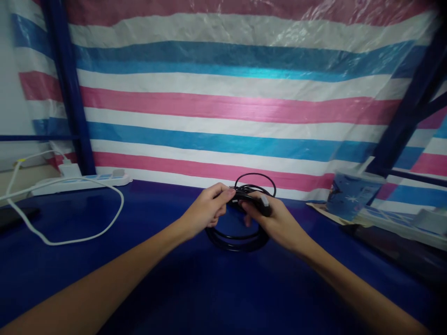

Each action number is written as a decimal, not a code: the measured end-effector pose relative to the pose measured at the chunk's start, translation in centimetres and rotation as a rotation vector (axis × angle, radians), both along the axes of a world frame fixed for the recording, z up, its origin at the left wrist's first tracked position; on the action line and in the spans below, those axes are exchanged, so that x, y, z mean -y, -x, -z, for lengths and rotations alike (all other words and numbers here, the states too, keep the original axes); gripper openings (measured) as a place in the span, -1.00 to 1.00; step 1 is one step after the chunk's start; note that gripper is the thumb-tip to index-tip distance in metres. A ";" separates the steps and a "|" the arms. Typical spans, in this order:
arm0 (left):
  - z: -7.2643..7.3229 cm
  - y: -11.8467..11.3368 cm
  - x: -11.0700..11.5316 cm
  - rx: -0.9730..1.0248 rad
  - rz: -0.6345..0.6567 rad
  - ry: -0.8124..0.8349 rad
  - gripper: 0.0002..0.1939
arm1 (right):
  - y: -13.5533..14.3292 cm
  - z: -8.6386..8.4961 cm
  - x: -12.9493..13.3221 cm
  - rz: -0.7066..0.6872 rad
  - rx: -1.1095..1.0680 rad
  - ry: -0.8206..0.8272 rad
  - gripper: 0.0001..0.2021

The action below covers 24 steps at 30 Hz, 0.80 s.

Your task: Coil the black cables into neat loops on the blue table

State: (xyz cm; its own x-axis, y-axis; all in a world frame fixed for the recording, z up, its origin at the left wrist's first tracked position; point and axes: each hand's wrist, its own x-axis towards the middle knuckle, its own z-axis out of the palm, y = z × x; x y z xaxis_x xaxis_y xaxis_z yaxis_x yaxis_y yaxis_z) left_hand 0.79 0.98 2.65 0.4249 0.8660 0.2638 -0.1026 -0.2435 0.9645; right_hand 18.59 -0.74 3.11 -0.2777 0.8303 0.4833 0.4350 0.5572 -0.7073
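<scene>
Both hands grip a coiled black cable [239, 245] above the blue tabletop [195, 284]. My left hand [213, 204] is closed, pinching strands at the coil's upper left between thumb and forefinger. My right hand [270, 211] is wrapped round the upper right of the coil. A black plug with a light grey end [265, 201] sticks out at the right hand's thumb side. The lower loops hang or rest below the hands; I cannot tell which. A thinner loop arches up behind them. Fingers hide part of the bundle.
At the left, a white power strip [84, 182] holds a charger [70, 168] with a looping white cable [120, 204]. A blue patterned cup [352, 193], another power strip [394, 222] and a dark flat object [391, 249] are at the right. Striped plastic sheeting [223, 107] hangs behind.
</scene>
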 end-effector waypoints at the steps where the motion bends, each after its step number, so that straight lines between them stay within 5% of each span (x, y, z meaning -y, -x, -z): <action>1: 0.0 -0.1 0.2 -0.026 -0.038 -0.076 -0.68 | 0.1 -0.1 0.3 0.005 -0.017 0.056 -0.84; 6: -1.1 0.1 1.5 -0.191 -0.042 -0.403 -0.68 | -0.3 -0.8 1.5 -0.212 0.013 0.444 -0.61; 9: -1.3 0.6 1.3 -0.244 0.109 -0.223 -0.69 | -0.5 -1.0 1.6 -0.346 -0.015 0.630 -0.57; 13: -0.3 0.8 0.8 -0.143 0.421 0.098 -0.66 | -0.1 -0.4 0.8 -0.185 -0.250 0.533 -0.61; 17: 0.7 0.3 1.1 -0.110 0.554 0.150 -0.55 | -0.2 0.8 -0.3 -0.126 -0.494 0.463 -0.58; 20: 1.0 -0.2 0.8 -0.077 0.406 0.136 -0.52 | -0.3 1.3 -0.4 -0.236 -0.471 0.547 -0.49; 24: 1.5 -0.4 -1.5 -0.017 -0.098 -0.071 -0.61 | 0.5 0.8 1.1 -0.362 -0.220 0.571 -0.53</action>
